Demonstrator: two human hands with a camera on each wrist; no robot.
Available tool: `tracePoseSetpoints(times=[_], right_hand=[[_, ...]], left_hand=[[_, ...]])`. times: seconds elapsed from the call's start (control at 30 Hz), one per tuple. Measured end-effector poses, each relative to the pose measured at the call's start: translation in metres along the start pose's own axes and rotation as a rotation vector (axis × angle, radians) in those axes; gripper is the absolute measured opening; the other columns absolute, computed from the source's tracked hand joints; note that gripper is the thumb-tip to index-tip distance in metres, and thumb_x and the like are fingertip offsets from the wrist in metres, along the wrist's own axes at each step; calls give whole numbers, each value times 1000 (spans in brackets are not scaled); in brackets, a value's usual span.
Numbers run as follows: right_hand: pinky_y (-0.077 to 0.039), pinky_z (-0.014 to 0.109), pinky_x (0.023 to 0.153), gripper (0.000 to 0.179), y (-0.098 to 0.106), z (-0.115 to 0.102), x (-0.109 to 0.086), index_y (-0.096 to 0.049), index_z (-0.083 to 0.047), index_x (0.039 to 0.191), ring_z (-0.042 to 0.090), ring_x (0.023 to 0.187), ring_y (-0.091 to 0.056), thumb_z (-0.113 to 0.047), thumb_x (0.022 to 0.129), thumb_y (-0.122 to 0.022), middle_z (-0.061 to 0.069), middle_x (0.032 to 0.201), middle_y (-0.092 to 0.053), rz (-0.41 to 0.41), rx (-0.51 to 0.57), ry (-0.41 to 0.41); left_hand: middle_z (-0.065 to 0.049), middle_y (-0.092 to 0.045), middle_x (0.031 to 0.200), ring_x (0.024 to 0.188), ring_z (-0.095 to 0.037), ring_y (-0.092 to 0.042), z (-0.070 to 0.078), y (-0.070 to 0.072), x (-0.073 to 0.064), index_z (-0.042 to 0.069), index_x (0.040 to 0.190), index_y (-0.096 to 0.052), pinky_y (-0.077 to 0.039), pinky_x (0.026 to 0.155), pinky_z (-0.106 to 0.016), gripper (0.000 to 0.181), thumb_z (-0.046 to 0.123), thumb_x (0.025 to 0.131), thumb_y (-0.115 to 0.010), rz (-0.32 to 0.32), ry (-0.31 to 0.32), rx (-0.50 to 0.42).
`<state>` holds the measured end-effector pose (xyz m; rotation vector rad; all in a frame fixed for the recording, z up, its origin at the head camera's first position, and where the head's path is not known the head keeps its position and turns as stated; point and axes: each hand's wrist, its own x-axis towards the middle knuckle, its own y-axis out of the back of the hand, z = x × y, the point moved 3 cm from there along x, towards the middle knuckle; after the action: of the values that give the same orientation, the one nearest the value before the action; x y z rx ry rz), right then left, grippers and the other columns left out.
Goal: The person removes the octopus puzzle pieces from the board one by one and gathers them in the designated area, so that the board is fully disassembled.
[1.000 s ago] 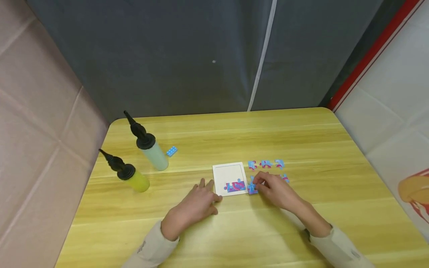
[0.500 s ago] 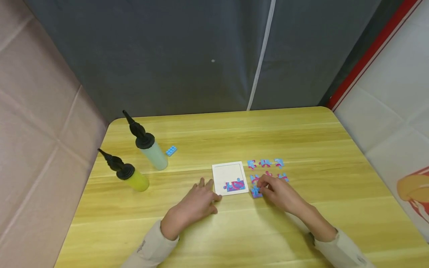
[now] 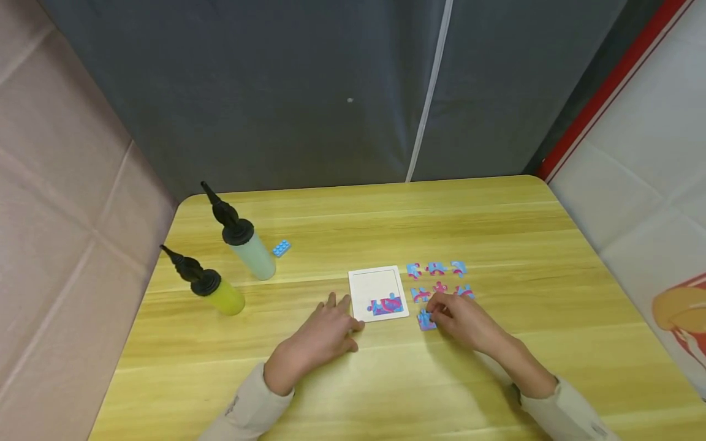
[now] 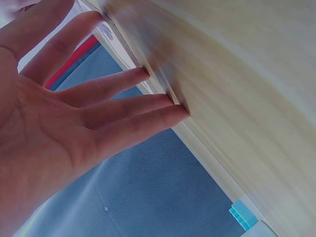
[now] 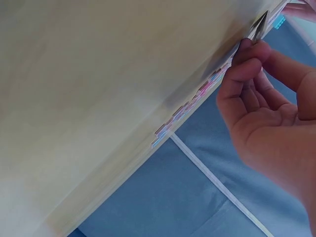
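My right hand point(image 3: 463, 320) pinches a blue and purple jigsaw piece point(image 3: 425, 320) between thumb and fingers. In the right wrist view that piece point(image 5: 259, 30) is tilted, one edge near the tabletop. To its left lies a white square puzzle tray point(image 3: 372, 283). Joined pieces point(image 3: 388, 305) sit in the tray's lower right part. My left hand point(image 3: 322, 335) is spread beside the tray, its thumb side at the lower left corner. In the left wrist view the fingertips point(image 4: 180, 112) of that hand rest on the tabletop, fingers nearly straight.
Several loose jigsaw pieces point(image 3: 436, 269) lie in rows right of the tray, partly behind my right hand. At the left lie a pale green balloon pump point(image 3: 256, 257) and a yellow one point(image 3: 227, 298), both with black nozzles. A blue toy brick point(image 3: 282, 248) is near them.
My right hand has drawn the pinched piece away from the tray's right edge, rightward and slightly toward me, and the piece has turned a little. The left hand stays where it was.
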<state>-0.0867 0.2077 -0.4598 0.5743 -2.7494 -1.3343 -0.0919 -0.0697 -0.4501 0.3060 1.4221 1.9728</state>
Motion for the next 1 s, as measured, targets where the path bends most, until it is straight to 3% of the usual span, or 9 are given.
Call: tracePoseSetpoints(times=[0.23,0.4,0.53,0.63,0.73,0.8,1.0], right_hand=[[-44,20,58,6,2,1,2,-69,-8,101,5,64,-48,-5,98,-64,-4,79,-65,-12,12,-26],[-44,20,58,5,2,-11,9,-68,-8,101,3,64,-47,-6,99,-65,-5,80,-64,4,12,32],[-45,27,73,6,-1,-23,18,-70,-8,103,1,59,-44,-10,99,-67,-5,81,-67,0,-14,68],[-43,27,70,9,-5,-29,24,-71,-7,107,0,54,-42,-9,99,-66,-5,79,-66,-8,-24,77],[-42,23,57,14,-9,-34,29,-71,-5,111,1,52,-43,-7,99,-64,-5,78,-64,-18,-15,80],[-38,20,51,15,-12,-37,33,-71,-5,111,3,54,-44,-6,99,-64,-5,79,-62,-20,-15,89],[-42,20,60,19,-23,-45,44,-73,-7,114,8,68,-49,-6,96,-68,-5,83,-63,-26,-90,114]], left_hand=[[-32,-49,151,137,-67,-39,0,0,0,15,118,-80,-43,106,-73,33,25,87,-83,2,6,-11],[-32,-50,150,137,-67,-40,-1,0,0,16,117,-80,-44,105,-73,32,25,86,-83,8,3,-10],[-31,-51,149,137,-67,-40,-1,0,0,16,117,-80,-44,105,-73,33,26,86,-83,8,1,-6],[-31,-50,150,137,-68,-40,0,-1,0,16,118,-79,-44,105,-73,34,27,87,-83,5,2,-8],[-32,-49,151,137,-68,-39,0,-1,0,15,119,-79,-43,106,-73,34,27,87,-82,-1,6,-11],[-33,-48,152,138,-67,-39,0,-1,0,16,119,-79,-43,106,-73,34,27,87,-82,-1,7,-8],[-33,-48,151,137,-67,-40,0,-1,0,16,119,-79,-44,106,-72,33,28,87,-82,1,9,5]])
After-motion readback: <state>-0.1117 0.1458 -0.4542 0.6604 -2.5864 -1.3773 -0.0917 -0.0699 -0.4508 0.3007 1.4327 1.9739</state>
